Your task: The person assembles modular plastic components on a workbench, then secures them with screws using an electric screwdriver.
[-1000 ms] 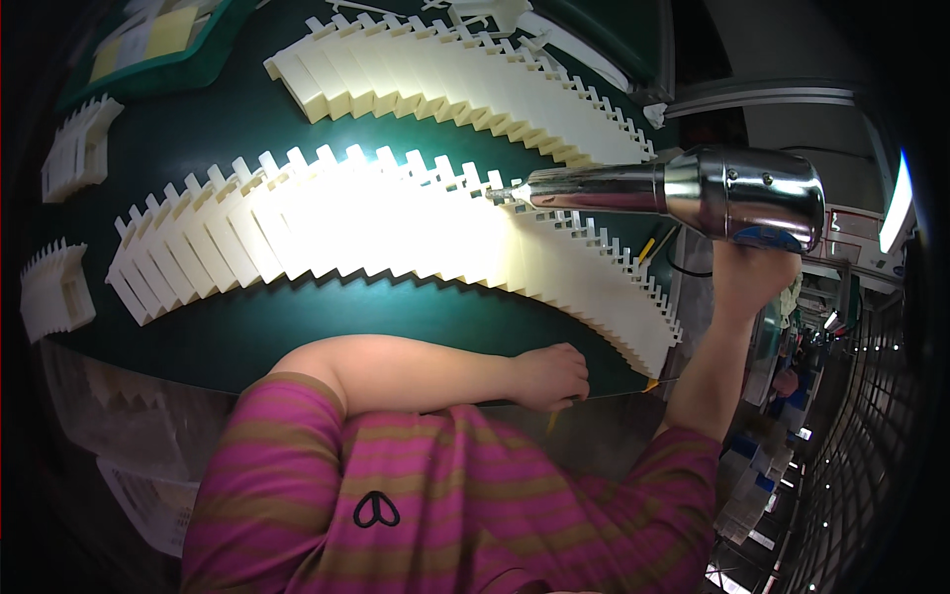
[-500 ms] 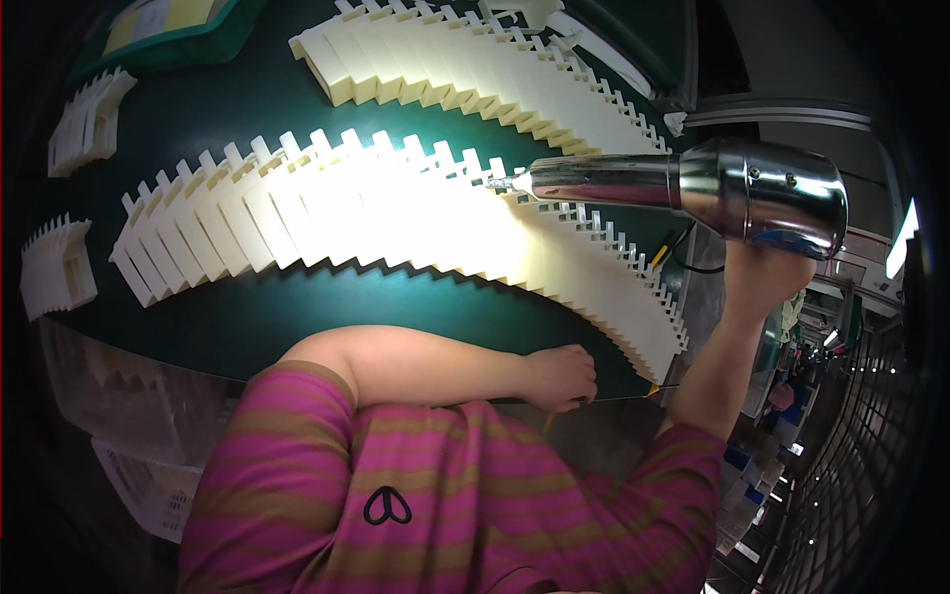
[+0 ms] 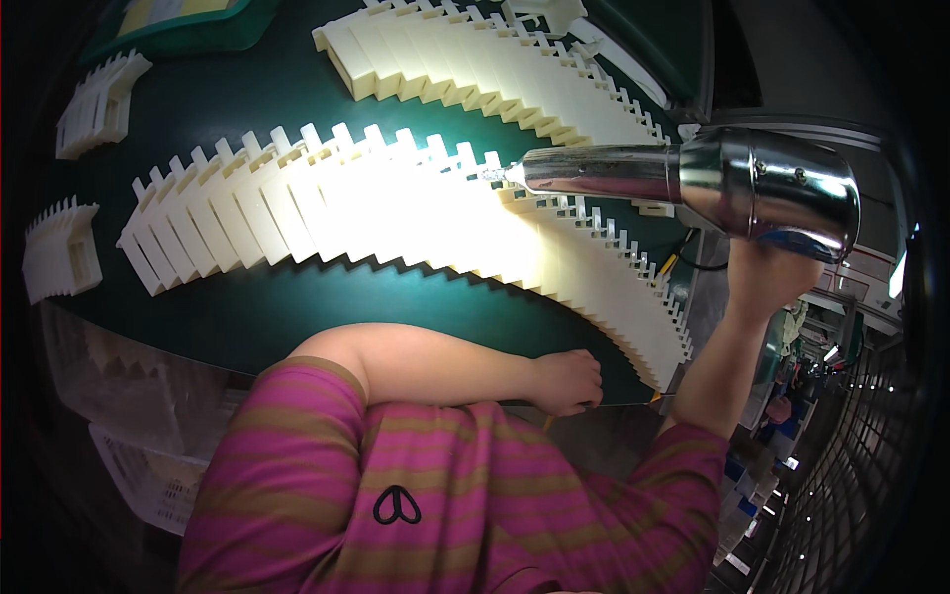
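Note:
In the head view, my right hand is wrapped round the handle of a shiny metal hot-air gun; the gun's body hides most of my fingers. The gun lies level, with its narrow tip pointing left at the upper teeth of a curved row of cream plastic parts. Strong glare washes out the row's middle, so I cannot tell whether the tip touches. Near the table's front edge my left hand rests with its fingers curled in. Whether it holds anything is hidden.
A second row of cream parts lies farther back on the green table. Two short stacks, one upper and one lower, stand at the left. Behind them is a green bin. A white basket sits below the table's left edge.
The view has shifted, so the rows appear slightly farther right. Along the near row, the hot-air gun's tip has moved left by about one part. My left hand stays by the table's edge.

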{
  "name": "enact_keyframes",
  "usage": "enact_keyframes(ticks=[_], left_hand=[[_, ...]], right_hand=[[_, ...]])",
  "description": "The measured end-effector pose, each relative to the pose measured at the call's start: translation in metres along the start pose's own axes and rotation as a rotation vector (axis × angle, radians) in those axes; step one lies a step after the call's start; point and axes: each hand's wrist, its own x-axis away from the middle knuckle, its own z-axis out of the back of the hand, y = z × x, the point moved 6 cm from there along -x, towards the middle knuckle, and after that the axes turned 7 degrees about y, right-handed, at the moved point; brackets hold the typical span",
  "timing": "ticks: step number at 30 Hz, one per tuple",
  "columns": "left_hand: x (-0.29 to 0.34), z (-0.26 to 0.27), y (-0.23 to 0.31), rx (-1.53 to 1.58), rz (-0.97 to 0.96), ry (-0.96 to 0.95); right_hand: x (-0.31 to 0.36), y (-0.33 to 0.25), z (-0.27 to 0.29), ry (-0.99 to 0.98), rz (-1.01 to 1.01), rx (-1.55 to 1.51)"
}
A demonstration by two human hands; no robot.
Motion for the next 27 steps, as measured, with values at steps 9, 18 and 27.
enact_keyframes(ticks=[9,18,27], left_hand=[[-0.002,0.0,0.001,0.011,0.018,-0.034],[-0.001,0.001,-0.001,0.009,0.029,-0.06],[-0.003,0.006,0.006,0.021,0.053,-0.045]], right_hand=[[-0.01,-0.005,-0.01,-0.004,0.032,-0.068],[-0.016,-0.006,-0.016,0.011,-0.02,-0.052],[-0.023,-0.016,-0.016,0.008,0.004,-0.046]])
